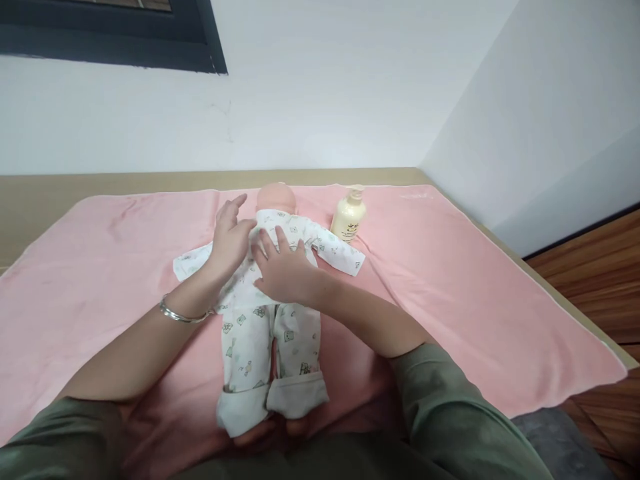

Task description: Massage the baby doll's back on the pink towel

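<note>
A baby doll [277, 199] in a white printed top and matching trousers [250, 340] lies stretched out, its bald head away from me and its feet towards me. No face shows, so it appears to lie on its front. The trouser cuffs are rolled up. My right hand [285, 269] rests on the upper back of the doll with its fingers spread. At the doll's left shoulder is my left hand [231, 233], tilted on edge, fingers stretched out and holding nothing; whether it touches the top is unclear. A silver bangle circles that wrist.
A cream pump bottle [349, 215] stands beside the doll's right sleeve. Under everything spreads a pink blanket [470, 300] over a wooden surface [45, 207]. White walls rise behind and on the right, with a dark window frame [110, 40] at upper left.
</note>
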### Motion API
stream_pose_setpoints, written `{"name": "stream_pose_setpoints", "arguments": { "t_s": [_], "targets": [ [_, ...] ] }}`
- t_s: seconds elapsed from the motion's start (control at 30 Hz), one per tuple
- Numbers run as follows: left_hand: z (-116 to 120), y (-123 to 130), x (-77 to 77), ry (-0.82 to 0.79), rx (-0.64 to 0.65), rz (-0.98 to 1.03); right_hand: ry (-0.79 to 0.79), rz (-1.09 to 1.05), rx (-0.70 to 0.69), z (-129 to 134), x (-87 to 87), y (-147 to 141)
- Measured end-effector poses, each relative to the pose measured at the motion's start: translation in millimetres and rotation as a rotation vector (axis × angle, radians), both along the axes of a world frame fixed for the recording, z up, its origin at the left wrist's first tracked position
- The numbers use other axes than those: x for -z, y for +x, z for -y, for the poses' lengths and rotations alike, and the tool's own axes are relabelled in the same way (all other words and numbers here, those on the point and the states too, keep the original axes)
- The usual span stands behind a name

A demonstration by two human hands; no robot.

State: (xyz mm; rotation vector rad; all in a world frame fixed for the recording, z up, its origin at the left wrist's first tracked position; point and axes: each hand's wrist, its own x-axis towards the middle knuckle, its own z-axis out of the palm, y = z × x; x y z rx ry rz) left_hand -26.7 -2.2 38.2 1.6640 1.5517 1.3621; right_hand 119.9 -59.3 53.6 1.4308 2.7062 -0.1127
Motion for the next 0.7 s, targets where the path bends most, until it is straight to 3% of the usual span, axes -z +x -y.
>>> {"name": "stream_pose_setpoints", "arguments": {
  "t_s": [0.1, 0.2, 0.27, 0.37, 0.47, 0.57, 0.7],
  "targets": [
    [8.9, 13.1, -30.8, -0.029, -0.006, 0.107, -0.067, 0.070, -0.141, 19.9, -13.2, 7.6],
    [-2.1, 27.2, -41.5, -0.041, 0.022, 0.126, -0.102, -0.002, -0.288, 30.6, -39.2, 27.8],
    [-13.6, 36.1, -40.8, -0.085, 0.046, 0.149, -0.086, -0.091, -0.288, 29.2, -59.9, 49.2],
    [-24.9, 51.4, -40.1, -0.108, 0.116, 0.142, 0.062, -0.278, -0.117, 8.7, -79.7, 93.5],
    [-28.7, 72.2, -46.8, -0.031, 0.212, 0.038, 0.198, -0.530, -0.016, -31.1, -73.3, 146.8],
    [-37.0, 95.3, -58.8, -0.094, 0.322, 0.087, 0.303, -0.655, 0.082, -72.4, -53.5, 187.7],
    [-66.5, 115.5, -68.6, -0.276, 0.441, 0.202, 0.372, -0.642, 0.151, -98.8, -49.5, 188.5]
  ]
}}
